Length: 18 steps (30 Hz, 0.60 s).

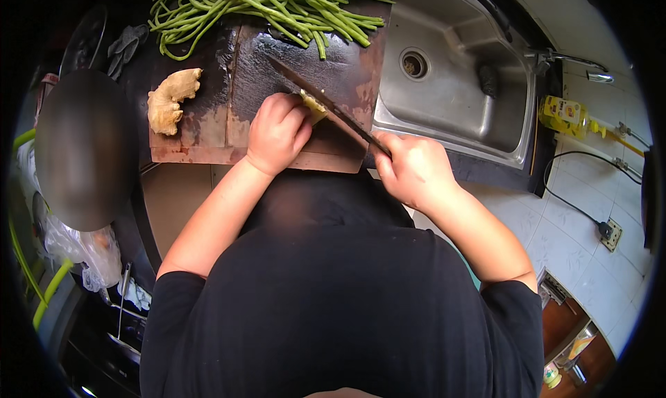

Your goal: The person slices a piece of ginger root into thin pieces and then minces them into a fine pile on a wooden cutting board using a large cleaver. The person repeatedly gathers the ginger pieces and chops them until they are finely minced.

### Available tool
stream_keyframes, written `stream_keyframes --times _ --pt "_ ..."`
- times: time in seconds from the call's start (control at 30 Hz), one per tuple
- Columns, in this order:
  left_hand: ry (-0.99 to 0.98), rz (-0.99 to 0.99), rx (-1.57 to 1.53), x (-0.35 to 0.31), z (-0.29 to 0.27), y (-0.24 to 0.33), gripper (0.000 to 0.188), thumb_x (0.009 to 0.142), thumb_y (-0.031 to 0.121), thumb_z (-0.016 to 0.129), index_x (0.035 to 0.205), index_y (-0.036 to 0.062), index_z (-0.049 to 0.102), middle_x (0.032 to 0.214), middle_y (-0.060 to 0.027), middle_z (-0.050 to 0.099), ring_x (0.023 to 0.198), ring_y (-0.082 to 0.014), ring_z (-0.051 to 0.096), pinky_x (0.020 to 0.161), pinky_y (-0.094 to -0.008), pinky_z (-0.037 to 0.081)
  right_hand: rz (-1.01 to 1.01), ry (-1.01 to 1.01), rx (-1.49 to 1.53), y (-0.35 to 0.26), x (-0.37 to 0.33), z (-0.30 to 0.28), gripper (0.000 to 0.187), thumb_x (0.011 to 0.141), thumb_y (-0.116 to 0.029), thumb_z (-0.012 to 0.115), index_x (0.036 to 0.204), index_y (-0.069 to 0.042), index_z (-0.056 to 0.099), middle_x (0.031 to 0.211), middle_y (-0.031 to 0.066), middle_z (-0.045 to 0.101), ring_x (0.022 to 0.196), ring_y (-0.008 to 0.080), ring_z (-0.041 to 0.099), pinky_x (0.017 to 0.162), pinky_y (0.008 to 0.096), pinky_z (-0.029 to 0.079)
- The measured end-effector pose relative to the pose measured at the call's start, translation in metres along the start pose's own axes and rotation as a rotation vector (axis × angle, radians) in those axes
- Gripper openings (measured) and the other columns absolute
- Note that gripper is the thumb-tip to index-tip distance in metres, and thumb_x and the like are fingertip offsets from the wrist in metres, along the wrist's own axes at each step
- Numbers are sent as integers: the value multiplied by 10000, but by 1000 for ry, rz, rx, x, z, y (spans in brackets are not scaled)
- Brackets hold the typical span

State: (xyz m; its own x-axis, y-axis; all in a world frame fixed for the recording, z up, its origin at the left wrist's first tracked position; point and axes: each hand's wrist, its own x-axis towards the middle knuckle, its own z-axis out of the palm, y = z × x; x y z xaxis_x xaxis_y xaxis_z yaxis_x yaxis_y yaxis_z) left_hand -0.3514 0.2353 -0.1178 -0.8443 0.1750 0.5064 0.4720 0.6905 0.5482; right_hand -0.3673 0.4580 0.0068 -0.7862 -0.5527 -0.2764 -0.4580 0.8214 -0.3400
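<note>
My right hand (416, 168) grips the handle of a kitchen knife (349, 120). Its dark blade runs up and to the left across the wet wooden cutting board (263, 143). With curled fingers, my left hand (279, 131) holds a small pale-yellow piece of ginger (316, 105) down on the board. The blade lies right along that piece's upper right side; whether it has cut in is hard to make out. A larger knobbly ginger root (171, 100) rests on the board's left part. Long green beans (270, 10) are heaped across its far side.
A steel sink (451, 100) adjoins the board on the right, with a tap (579, 62) at its far right corner. Beyond it stands a yellow bottle (563, 116). A grey cloth (127, 48) and a plastic bag (94, 252) lie on the left.
</note>
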Motion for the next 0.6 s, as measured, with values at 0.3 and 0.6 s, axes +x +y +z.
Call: stream_keyframes --times 0.3,0.6 --pt "-56 -66 8 1 4 0 224 692 69 681 907 39 628 987 -105 591 919 -316 561 808 -386 491 79 -155 -99 -13 16 7 187 836 -210 559 909 -52 626 682 170 631 661 362 630 626 454 509" --pt "22 -31 4 -4 3 -2 232 666 64 711 886 31 645 961 -127 593 900 -339 569 789 -401 488 25 -52 -38 -8 6 -4 192 838 -229 559 876 -50 618 696 165 640 660 349 637 617 450 512"
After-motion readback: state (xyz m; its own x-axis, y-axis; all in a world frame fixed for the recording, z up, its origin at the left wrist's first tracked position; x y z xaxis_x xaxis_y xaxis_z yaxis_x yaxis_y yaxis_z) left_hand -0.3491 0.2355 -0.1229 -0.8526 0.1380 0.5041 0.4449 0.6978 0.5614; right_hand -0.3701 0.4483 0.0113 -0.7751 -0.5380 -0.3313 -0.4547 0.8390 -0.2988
